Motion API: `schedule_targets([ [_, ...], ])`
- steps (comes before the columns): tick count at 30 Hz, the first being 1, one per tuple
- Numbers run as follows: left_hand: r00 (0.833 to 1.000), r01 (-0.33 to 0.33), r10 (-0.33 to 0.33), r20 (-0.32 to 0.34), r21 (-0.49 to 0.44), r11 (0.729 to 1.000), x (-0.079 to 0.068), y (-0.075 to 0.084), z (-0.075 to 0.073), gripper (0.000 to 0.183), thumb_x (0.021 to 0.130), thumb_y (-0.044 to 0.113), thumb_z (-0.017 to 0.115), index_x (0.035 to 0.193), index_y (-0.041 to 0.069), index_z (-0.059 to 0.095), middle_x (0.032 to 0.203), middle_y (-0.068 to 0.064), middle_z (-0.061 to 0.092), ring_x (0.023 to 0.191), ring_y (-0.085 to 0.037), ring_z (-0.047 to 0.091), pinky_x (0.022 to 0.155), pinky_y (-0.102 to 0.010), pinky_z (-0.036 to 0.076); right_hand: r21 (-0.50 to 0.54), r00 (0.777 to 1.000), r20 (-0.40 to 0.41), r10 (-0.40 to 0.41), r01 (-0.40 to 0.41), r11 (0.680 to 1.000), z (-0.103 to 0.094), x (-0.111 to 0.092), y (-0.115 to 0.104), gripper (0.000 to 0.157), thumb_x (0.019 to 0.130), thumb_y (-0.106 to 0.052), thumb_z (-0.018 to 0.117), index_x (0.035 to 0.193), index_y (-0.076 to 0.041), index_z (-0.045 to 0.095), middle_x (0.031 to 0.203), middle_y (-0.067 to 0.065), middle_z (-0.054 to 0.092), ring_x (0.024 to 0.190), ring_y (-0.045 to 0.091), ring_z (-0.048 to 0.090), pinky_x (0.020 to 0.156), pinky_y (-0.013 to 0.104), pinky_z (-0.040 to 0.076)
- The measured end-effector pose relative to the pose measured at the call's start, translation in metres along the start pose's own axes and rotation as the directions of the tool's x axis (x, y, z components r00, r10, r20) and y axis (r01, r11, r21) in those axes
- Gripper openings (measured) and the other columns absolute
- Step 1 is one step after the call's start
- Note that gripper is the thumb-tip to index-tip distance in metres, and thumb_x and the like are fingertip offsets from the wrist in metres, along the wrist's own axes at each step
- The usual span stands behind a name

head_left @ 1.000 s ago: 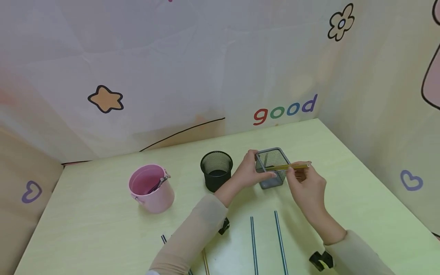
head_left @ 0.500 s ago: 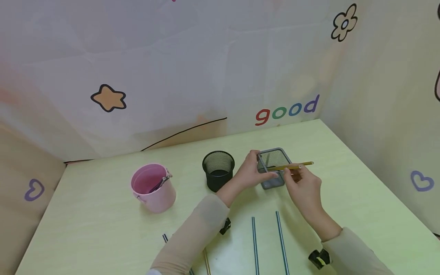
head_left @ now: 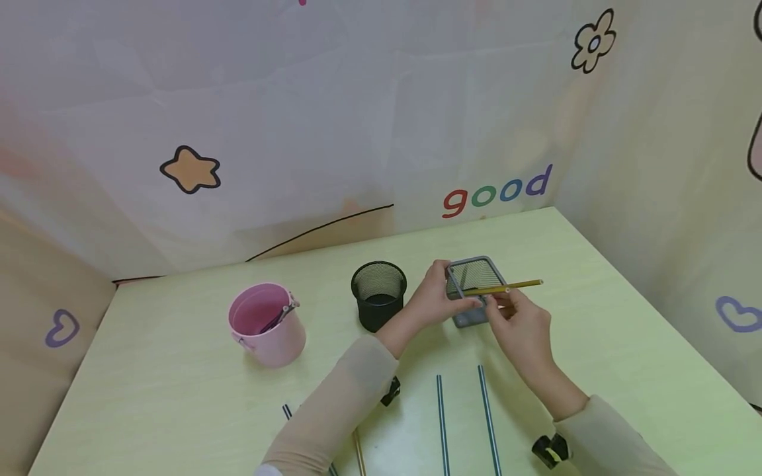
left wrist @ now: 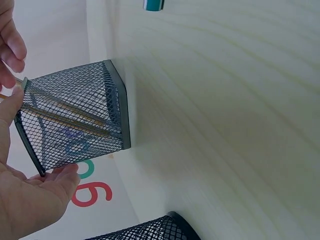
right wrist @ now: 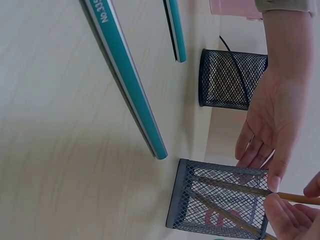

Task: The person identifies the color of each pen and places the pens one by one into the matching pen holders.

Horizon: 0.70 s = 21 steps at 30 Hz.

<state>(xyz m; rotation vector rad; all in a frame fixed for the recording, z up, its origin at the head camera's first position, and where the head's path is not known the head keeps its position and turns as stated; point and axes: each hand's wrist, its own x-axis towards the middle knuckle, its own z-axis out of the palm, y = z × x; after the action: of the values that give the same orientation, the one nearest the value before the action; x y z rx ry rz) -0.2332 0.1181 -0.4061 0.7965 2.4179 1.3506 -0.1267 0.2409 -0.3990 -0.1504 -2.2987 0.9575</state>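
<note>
My left hand (head_left: 425, 297) grips the grey square mesh pencil holder (head_left: 476, 272), thumb at the near rim and fingers behind. It is tilted toward me in the head view. Two yellow pencils slant into it; the longer-standing pencil (head_left: 526, 284) sticks out past the right rim. At the mouth, my right hand (head_left: 525, 330) has its thumb and fingers curled around the other pencil's end (head_left: 508, 289), close to the left thumb. Through the mesh both pencils (left wrist: 75, 110) show inside, in the left wrist view. Right fingers (left wrist: 12, 42) are partly cut off there.
A round black mesh cup (head_left: 378, 304) stands left of the holder. Farther left is a pink bucket (head_left: 280, 344) with a dark slim item inside. Teal striped pencils (head_left: 489, 420) lie in front; another yellow pencil (head_left: 359, 449) and dark pencils lie partly under the left sleeve.
My right hand has moved left and slightly down toward the holder's rim. One yellow pencil has slid farther in, so its end now sits short of the other. My left hand stays put.
</note>
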Motion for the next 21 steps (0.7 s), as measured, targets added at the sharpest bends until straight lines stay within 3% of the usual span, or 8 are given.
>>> schedule_targets([
  [8,1.000,0.000,0.000,0.001,0.019,1.000,0.000,0.001,-0.001,0.087,0.080,0.034,0.076,0.142,0.001,0.026,0.129,-0.014,0.045,0.119,-0.028,0.049,0.099,-0.036,0.045,0.001,1.000,0.012,0.014,-0.014,1.000,-0.004,-0.003,-0.005,0.015,0.084,-0.001,0.062,0.095,0.009,0.065,0.086,0.021,0.070,0.066,0.027,0.066,0.052,0.013,0.045],
  [21,1.000,0.011,-0.011,0.000,0.024,1.000,0.000,0.000,0.000,0.091,0.081,0.035,0.075,0.146,0.000,0.022,0.137,-0.017,0.042,0.125,-0.029,0.045,0.103,-0.038,0.042,-0.030,0.990,0.113,0.089,-0.086,0.996,-0.009,-0.011,-0.011,0.022,0.084,-0.004,0.064,0.101,0.010,0.063,0.091,0.021,0.069,0.078,0.028,0.067,0.066,0.024,0.054],
])
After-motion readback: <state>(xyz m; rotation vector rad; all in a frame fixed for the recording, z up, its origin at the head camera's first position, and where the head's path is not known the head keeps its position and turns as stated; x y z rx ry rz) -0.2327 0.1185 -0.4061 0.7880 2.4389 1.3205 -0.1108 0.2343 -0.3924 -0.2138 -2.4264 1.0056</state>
